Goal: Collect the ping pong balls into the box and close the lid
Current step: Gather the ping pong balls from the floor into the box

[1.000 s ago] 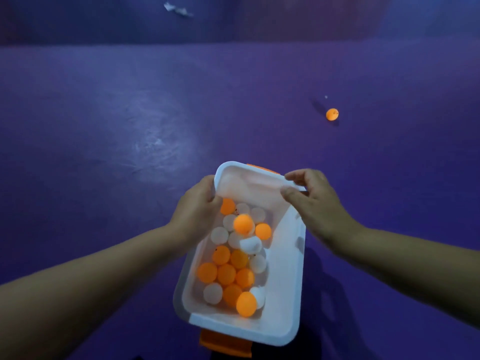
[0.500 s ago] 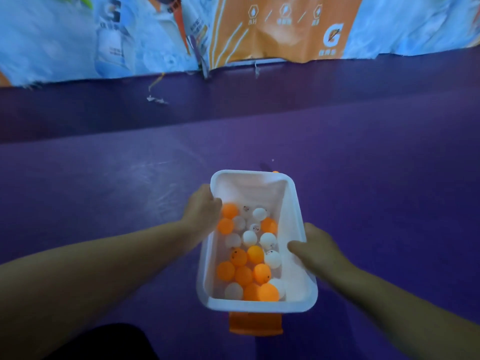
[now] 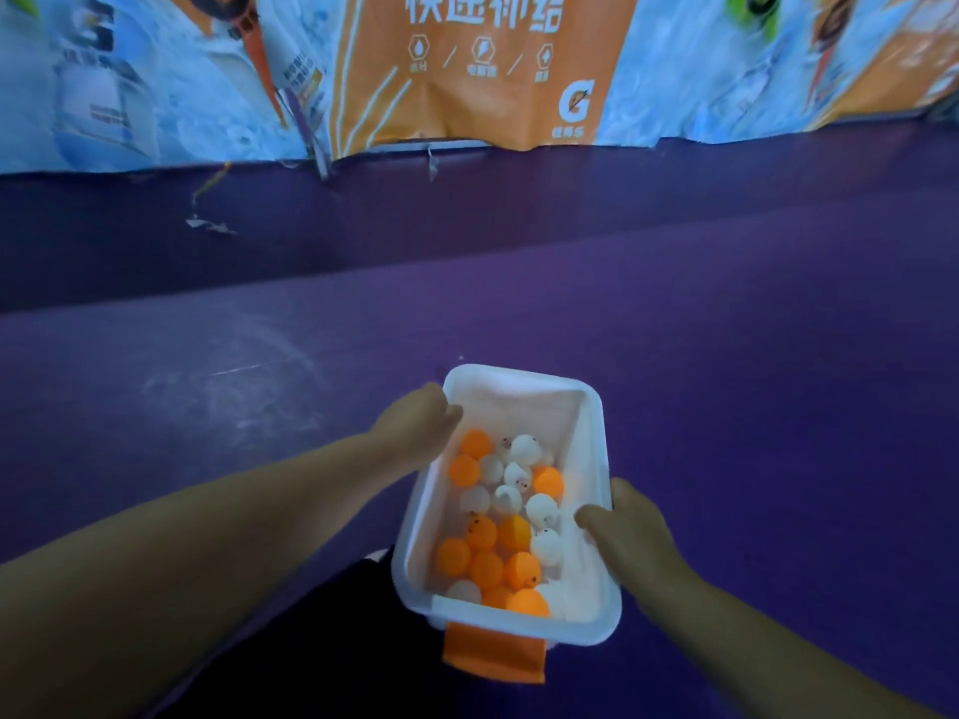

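A white plastic box (image 3: 524, 389) with an orange latch (image 3: 493, 652) on its near end is held above the purple floor. Several orange and white ping pong balls (image 3: 506, 526) lie inside it. My left hand (image 3: 418, 422) grips the box's left rim near the far corner. My right hand (image 3: 625, 531) grips the right rim closer to me, thumb over the edge. No lid is in view.
The purple floor (image 3: 752, 381) stretches ahead to a low purple step. Behind it hangs a blue and orange banner (image 3: 477, 70). A scrap of paper (image 3: 207, 224) lies at the step's left. A dark shape (image 3: 332, 630), possibly my leg, is under the box.
The view has tilted up from the floor to the banner wall. My right hand slid from the box's far rim to its right side. The loose orange ball on the floor is out of sight.
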{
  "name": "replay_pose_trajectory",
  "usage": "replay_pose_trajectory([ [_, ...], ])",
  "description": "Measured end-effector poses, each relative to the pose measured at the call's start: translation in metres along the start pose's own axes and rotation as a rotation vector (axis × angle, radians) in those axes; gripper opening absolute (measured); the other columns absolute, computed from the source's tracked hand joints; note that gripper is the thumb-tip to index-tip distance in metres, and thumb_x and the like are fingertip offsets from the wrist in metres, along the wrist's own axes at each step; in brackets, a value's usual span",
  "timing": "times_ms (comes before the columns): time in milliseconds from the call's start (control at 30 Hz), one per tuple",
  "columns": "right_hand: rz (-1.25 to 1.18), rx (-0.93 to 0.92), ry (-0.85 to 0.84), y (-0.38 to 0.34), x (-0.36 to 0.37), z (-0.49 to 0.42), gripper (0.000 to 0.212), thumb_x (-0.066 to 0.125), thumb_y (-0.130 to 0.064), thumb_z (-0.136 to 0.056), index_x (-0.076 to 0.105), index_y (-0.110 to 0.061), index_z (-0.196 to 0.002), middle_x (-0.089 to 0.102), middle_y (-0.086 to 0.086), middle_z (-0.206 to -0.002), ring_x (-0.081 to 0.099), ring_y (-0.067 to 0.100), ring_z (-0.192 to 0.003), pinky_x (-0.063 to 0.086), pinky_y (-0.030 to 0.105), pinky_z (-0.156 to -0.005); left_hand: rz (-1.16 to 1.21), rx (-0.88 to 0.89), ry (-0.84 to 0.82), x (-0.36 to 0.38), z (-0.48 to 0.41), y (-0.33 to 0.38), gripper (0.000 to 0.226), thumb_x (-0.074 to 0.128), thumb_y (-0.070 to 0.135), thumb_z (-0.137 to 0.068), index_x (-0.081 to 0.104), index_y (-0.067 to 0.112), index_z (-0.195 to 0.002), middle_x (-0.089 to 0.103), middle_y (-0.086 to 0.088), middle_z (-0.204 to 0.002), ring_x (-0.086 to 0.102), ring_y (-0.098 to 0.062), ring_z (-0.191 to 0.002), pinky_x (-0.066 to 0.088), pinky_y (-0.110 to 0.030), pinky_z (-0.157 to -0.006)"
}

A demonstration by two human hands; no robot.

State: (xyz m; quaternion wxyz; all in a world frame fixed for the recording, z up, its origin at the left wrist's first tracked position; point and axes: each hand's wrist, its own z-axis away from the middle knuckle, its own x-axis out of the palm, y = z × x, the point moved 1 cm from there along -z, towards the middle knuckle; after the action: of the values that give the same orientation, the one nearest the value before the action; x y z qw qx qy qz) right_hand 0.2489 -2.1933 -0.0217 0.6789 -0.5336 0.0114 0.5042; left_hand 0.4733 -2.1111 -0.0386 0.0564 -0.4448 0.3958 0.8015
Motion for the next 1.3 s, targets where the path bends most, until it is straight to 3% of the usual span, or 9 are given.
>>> replay_pose_trajectory([
  [200, -0.002, 0.177, 0.059, 0.038, 0.02, -0.065, 0.012, 0.054, -0.021, -0.08, 0.056, -0.025, -0.091, 0.065, 0.0, -0.086, 0.064, 0.017, -0.079, 0.058, 0.042, -0.072, 0.34, -0.131, -0.045, 0.052, -0.085, -0.046, 0.044, 0.029, 0.041, -0.096, 0.058, 0.007, -0.096, 0.062, -0.018, -0.091, 0.059, -0.029, -0.071, 0.053, -0.05, -0.078],
  [400, 0.015, 0.279, 0.136, 0.06, 0.049, -0.135, 0.01, 0.05, -0.021, -0.08, 0.054, -0.022, -0.089, 0.063, -0.002, -0.084, 0.061, 0.017, -0.075, 0.047, 0.03, -0.058, 0.003, -0.083, -0.143, 0.09, -0.186, -0.083, 0.043, 0.037, 0.022, -0.096, 0.041, 0.017, -0.138, 0.051, -0.011, -0.132, 0.06, -0.035, -0.101, 0.045, -0.033, -0.079],
  [567, -0.001, 0.333, 0.188, 0.061, 0.052, -0.168, 0.017, 0.05, -0.022, -0.082, 0.054, -0.023, -0.099, 0.062, -0.005, -0.091, 0.06, 0.014, -0.08, 0.047, 0.03, -0.061, -0.219, -0.008, -0.196, 0.118, -0.234, -0.085, 0.049, 0.044, 0.01, -0.09, 0.042, 0.018, -0.138, 0.038, -0.017, -0.136, 0.048, -0.038, -0.113, 0.045, -0.038, -0.083],
  [733, -0.041, 0.345, 0.222, 0.071, 0.046, -0.187, 0.018, 0.05, -0.02, -0.083, 0.052, -0.023, -0.101, 0.061, -0.006, -0.091, 0.059, 0.012, -0.08, 0.045, 0.028, -0.058, -0.402, 0.125, -0.258, 0.135, -0.263, -0.081, 0.061, 0.043, 0.002, -0.088, 0.03, 0.023, -0.144, 0.011, -0.013, -0.155, 0.007, -0.035, -0.14, 0.035, -0.05, -0.101],
  [833, -0.081, 0.381, 0.251, 0.083, 0.046, -0.19, 0.018, 0.051, -0.021, -0.083, 0.052, -0.024, -0.101, 0.061, -0.007, -0.092, 0.06, 0.011, -0.081, 0.05, 0.028, -0.061, -0.348, 0.176, -0.274, 0.146, -0.276, -0.084, 0.062, 0.045, 0.001, -0.088, 0.03, 0.019, -0.145, 0.021, -0.014, -0.15, 0.024, -0.038, -0.133, 0.038, -0.048, -0.098],
  [900, -0.104, 0.404, 0.27, 0.092, 0.046, -0.19, 0.016, 0.051, -0.022, -0.081, 0.054, -0.025, -0.097, 0.063, -0.007, -0.09, 0.062, 0.011, -0.08, 0.053, 0.028, -0.062, -0.305, 0.199, -0.259, 0.151, -0.283, -0.085, 0.046, 0.044, 0.003, -0.088, 0.044, 0.012, -0.133, 0.036, -0.017, -0.131, 0.046, -0.038, -0.107, 0.044, -0.041, -0.084],
  [1000, -0.15, 0.433, 0.312, 0.098, 0.042, -0.187, 0.015, 0.051, -0.022, -0.081, 0.055, -0.025, -0.095, 0.064, -0.006, -0.087, 0.063, 0.011, -0.078, 0.054, 0.026, -0.06, -0.289, 0.168, -0.268, 0.151, -0.287, -0.068, 0.019, 0.041, 0.008, -0.092, 0.048, 0.005, -0.11, 0.042, -0.019, -0.112, 0.045, -0.03, -0.073, 0.041, -0.037, -0.069],
  [1167, -0.167, 0.439, 0.402, 0.105, 0.027, -0.181, 0.009, 0.051, -0.022, -0.079, 0.054, -0.023, -0.088, 0.063, -0.006, -0.079, 0.062, 0.01, -0.066, 0.047, 0.02, -0.049, 0.211, 0.268, -0.106, 0.134, -0.244, 0.023, 0.027, 0.05, 0.028, -0.089, 0.051, 0.02, -0.114, 0.056, -0.001, -0.106, 0.053, -0.024, -0.092, 0.039, -0.035, -0.075],
  [1300, -0.172, 0.416, 0.442, 0.11, 0.011, -0.167, 0.011, 0.051, -0.016, -0.081, 0.044, -0.022, -0.074, 0.05, -0.007, -0.065, 0.047, 0.006, -0.052, 0.033, 0.014, -0.039, 0.323, 0.556, -0.306, 0.134, -0.182, 0.082, 0.043, 0.052, 0.042, -0.072, 0.05, 0.032, -0.113, 0.057, 0.016, -0.106, 0.055, -0.01, -0.098, 0.046, -0.03, -0.079],
])
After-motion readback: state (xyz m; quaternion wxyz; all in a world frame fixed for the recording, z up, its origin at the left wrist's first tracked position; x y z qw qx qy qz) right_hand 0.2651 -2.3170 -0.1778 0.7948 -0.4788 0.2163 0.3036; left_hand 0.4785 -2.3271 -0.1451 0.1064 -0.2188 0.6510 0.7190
